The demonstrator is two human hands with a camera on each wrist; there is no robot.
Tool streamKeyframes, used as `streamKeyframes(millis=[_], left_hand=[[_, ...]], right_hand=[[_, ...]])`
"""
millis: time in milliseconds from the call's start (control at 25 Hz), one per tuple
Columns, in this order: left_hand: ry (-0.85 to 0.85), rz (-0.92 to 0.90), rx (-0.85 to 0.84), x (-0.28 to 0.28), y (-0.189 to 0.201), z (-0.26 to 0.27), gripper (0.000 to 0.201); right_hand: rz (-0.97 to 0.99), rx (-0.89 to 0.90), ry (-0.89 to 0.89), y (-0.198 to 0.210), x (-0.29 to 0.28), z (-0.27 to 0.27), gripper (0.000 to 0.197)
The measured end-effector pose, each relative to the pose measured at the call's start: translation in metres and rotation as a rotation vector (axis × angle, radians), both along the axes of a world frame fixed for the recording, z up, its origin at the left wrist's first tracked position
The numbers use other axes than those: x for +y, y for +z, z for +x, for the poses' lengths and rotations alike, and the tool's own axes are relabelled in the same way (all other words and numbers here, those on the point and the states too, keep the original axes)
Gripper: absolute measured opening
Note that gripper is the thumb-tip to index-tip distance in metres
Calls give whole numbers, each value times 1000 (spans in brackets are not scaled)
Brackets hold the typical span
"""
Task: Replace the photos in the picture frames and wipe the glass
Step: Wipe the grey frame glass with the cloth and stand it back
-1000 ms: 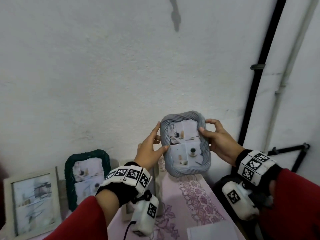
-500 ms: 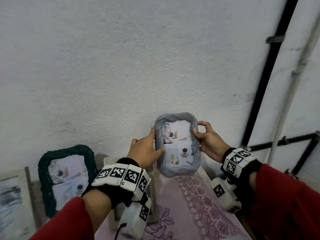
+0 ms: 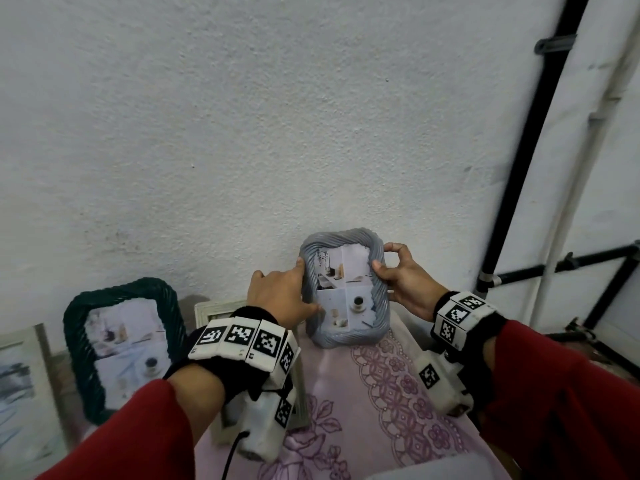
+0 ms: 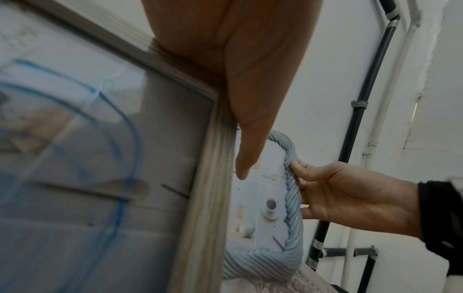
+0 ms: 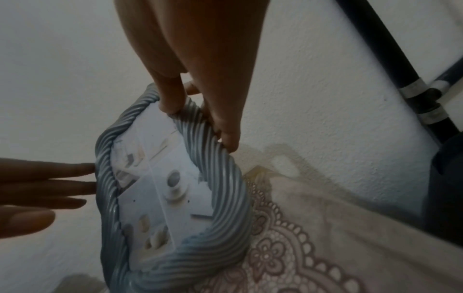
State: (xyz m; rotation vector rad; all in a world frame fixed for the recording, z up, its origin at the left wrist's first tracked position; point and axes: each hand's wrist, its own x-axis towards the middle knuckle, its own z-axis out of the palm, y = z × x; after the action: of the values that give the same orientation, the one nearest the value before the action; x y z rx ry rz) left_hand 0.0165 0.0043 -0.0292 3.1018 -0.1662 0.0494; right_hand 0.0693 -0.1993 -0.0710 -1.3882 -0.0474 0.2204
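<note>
A grey-blue rope-twist picture frame (image 3: 343, 289) with a four-part photo stands upright on the pink lace cloth (image 3: 398, 393), close to the white wall. My right hand (image 3: 382, 259) pinches its right edge near the top, thumb in front and fingers behind. My left hand (image 3: 302, 285) lies against the left edge with straight fingers (image 5: 62, 178) touching the rim. The left wrist view shows the frame (image 4: 291, 198) and the right hand (image 4: 350, 194) beyond a white frame (image 4: 205, 198). In the right wrist view the frame (image 5: 225, 188) rests with its bottom on the cloth.
A dark green woven frame (image 3: 121, 341) leans on the wall to the left. A white frame (image 3: 221, 310) stands behind my left wrist and a pale frame (image 3: 20, 393) at the far left. Black pipes (image 3: 530, 140) run up the wall on the right.
The grey-blue frame has come down from mid-air and now stands on the cloth by the wall. My left fingers have straightened against its edge. The right hand keeps its pinch.
</note>
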Motion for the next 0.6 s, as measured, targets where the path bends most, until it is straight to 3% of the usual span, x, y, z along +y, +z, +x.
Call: streamKeyframes(millis=[160, 280, 440, 600], left_hand=[[11, -11, -7, 1, 1, -2, 77], [-2, -115, -62, 2, 3, -6, 56], [-22, -222, -146, 3, 11, -11, 51], [-50, -316, -175, 10, 25, -19, 56]], right_hand=[[-152, -102, -13, 2, -5, -6, 30], [-273, -140, -52, 3, -8, -6, 36], [-434, -190, -101, 10, -8, -7, 58], [-613, -296, -352, 31, -10, -12, 69]])
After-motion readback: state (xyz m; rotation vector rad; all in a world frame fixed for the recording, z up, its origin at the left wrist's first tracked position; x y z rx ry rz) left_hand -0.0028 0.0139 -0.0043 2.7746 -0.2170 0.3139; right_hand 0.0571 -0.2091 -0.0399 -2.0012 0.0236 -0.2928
